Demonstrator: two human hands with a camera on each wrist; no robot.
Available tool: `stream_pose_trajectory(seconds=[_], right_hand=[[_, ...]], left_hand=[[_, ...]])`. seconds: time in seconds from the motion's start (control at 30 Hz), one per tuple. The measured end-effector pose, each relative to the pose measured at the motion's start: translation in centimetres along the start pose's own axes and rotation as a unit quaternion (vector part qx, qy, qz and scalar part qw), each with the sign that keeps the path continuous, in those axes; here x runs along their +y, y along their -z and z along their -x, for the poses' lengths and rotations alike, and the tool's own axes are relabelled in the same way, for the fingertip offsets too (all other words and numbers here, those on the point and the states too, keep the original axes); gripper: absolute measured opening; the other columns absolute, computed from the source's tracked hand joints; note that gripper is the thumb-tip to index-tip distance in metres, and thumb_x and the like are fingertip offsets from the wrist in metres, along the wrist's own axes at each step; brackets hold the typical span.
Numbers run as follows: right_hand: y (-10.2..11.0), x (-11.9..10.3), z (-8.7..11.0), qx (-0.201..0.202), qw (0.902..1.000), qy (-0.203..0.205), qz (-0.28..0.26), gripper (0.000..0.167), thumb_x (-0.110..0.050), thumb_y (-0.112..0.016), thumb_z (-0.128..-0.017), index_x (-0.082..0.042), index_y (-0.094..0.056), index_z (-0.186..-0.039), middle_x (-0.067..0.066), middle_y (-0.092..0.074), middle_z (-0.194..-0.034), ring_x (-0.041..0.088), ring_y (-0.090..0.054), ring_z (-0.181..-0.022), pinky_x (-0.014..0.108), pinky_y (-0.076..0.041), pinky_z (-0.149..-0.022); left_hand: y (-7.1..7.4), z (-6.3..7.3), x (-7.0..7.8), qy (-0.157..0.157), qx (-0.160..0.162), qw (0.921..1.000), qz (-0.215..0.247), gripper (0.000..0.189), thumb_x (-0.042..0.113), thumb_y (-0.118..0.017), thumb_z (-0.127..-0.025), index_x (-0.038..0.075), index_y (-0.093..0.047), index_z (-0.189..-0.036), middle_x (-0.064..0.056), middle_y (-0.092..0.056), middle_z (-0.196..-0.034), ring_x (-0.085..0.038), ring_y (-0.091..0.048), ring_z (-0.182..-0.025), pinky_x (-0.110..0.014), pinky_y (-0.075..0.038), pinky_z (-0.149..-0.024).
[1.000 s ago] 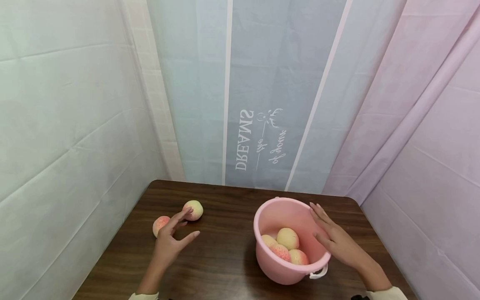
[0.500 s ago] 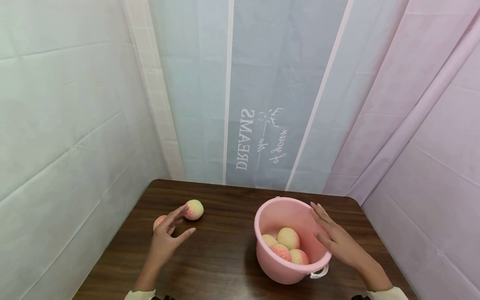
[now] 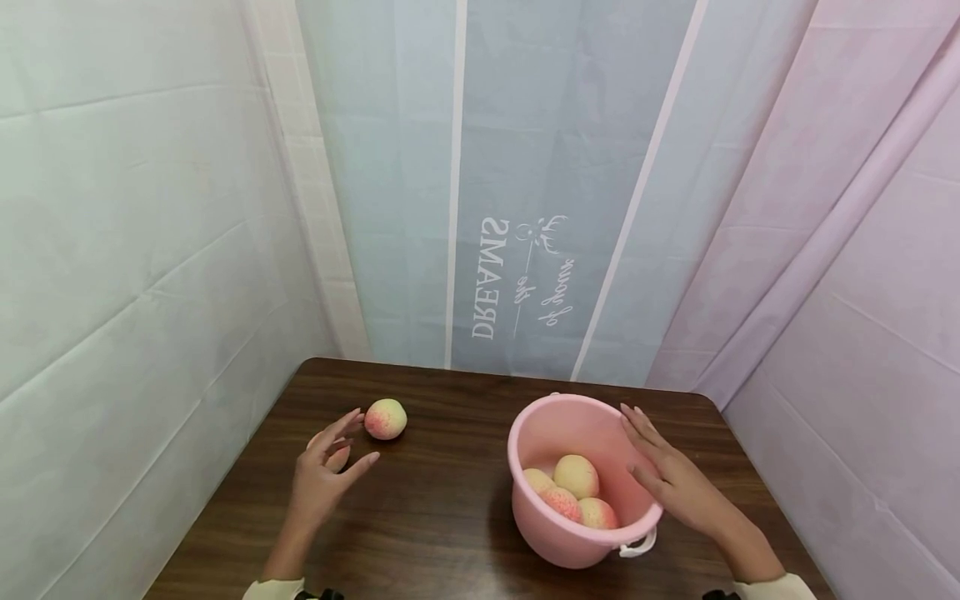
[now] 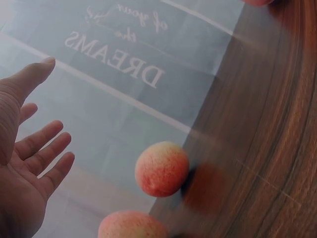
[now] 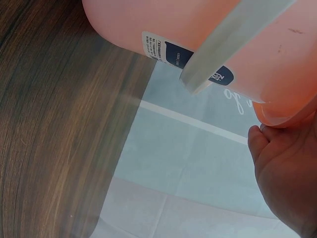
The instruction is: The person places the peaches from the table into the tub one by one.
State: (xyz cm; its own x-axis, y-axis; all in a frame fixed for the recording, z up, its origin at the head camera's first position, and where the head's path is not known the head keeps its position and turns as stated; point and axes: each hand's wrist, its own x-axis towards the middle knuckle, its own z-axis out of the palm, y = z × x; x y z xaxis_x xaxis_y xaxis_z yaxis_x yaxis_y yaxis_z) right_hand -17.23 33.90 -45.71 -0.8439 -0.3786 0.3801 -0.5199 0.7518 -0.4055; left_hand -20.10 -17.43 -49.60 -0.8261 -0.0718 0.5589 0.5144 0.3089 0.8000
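My left hand hovers with fingers spread, holding nothing. It partly covers one peach, pink and cream with a rough skin, on the table. A second peach lies just beyond the fingertips; the left wrist view shows this peach apart from the hand. On the right stands a pink bucket with several peaches inside. My right hand grips its right rim, thumb over the inner side. In the right wrist view, curled fingers meet the rim from outside.
Under everything is a dark wood-grain table. A white handle hangs at the bucket's near right side. Behind the table hangs a blue-grey curtain with lettering, and pale cloth walls stand on both sides.
My left hand has drawn left and slightly back, away from the far peach, which now shows whole; the left peach is more covered. The right hand and bucket stay in place.
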Motion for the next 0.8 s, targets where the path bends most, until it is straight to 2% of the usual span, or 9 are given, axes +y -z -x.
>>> stream_pose_trajectory(seconds=[0.17, 0.27, 0.4, 0.5, 0.63, 0.8], right_hand=[[0.0, 0.0, 0.0, 0.001, 1.0000, 0.002, 0.002, 0.060, -0.014, -0.061, -0.100, 0.001, -0.039, -0.154, 0.007, -0.021, -0.168, 0.002, -0.001, -0.153, 0.004, -0.008, -0.109], [0.0, 0.0, 0.0, 0.001, 1.0000, 0.000, 0.002, 0.060, -0.014, -0.061, -0.100, 0.001, -0.039, -0.154, 0.007, -0.021, -0.168, 0.002, -0.001, -0.153, 0.003, -0.008, -0.108], [0.0, 0.0, 0.1, 0.002, 1.0000, -0.003, 0.003, 0.060, -0.014, -0.061, -0.100, 0.000, -0.039, -0.154, 0.007, -0.021, -0.168, 0.002, -0.001, -0.153, 0.003, -0.008, -0.108], [0.0, 0.0, 0.1, 0.002, 1.0000, -0.004, 0.002, 0.061, -0.014, -0.061, -0.100, 0.000, -0.038, -0.155, 0.007, -0.021, -0.168, 0.002, -0.001, -0.153, 0.002, -0.008, -0.108], [0.0, 0.0, 0.1, 0.002, 1.0000, -0.004, 0.003, 0.061, -0.014, -0.061, -0.100, 0.000, -0.038, -0.155, 0.007, -0.021, -0.168, 0.001, -0.001, -0.153, 0.002, -0.008, -0.108], [0.0, -0.1, 0.1, 0.002, 1.0000, -0.003, 0.001, 0.060, -0.014, -0.061, -0.100, 0.001, -0.039, -0.154, 0.007, -0.021, -0.168, 0.001, -0.001, -0.153, 0.003, -0.008, -0.108]], left_hand=[[0.5, 0.0, -0.3, -0.013, 0.006, 0.9998, -0.011, 0.066, -0.004, -0.085, -0.078, 0.004, -0.060, -0.139, -0.019, -0.066, -0.128, -0.030, -0.060, -0.115, -0.021, -0.049, -0.094], [0.8, 0.0, -0.5, -0.007, 0.011, 0.9997, -0.019, 0.065, -0.003, -0.085, -0.078, 0.003, -0.060, -0.138, -0.019, -0.066, -0.128, -0.033, -0.060, -0.115, -0.020, -0.049, -0.095], [0.9, -0.1, -1.3, -0.005, 0.028, 0.9994, -0.020, 0.066, -0.006, -0.086, -0.075, 0.002, -0.062, -0.136, -0.021, -0.067, -0.126, -0.026, -0.062, -0.115, -0.019, -0.049, -0.093], [0.8, -0.1, -2.8, -0.005, 0.037, 0.9992, -0.015, 0.069, -0.008, -0.086, -0.074, 0.004, -0.062, -0.137, -0.020, -0.067, -0.126, -0.018, -0.062, -0.116, -0.018, -0.049, -0.093], [1.1, -0.1, -5.0, 0.002, 0.033, 0.9994, -0.011, 0.072, -0.004, -0.087, -0.075, 0.011, -0.061, -0.140, -0.016, -0.066, -0.130, -0.013, -0.060, -0.119, -0.017, -0.047, -0.095], [1.7, 0.1, -6.3, 0.018, 0.037, 0.9991, -0.007, 0.071, 0.004, -0.088, -0.077, 0.016, -0.060, -0.142, -0.010, -0.066, -0.132, -0.009, -0.059, -0.121, -0.016, -0.046, -0.097]])
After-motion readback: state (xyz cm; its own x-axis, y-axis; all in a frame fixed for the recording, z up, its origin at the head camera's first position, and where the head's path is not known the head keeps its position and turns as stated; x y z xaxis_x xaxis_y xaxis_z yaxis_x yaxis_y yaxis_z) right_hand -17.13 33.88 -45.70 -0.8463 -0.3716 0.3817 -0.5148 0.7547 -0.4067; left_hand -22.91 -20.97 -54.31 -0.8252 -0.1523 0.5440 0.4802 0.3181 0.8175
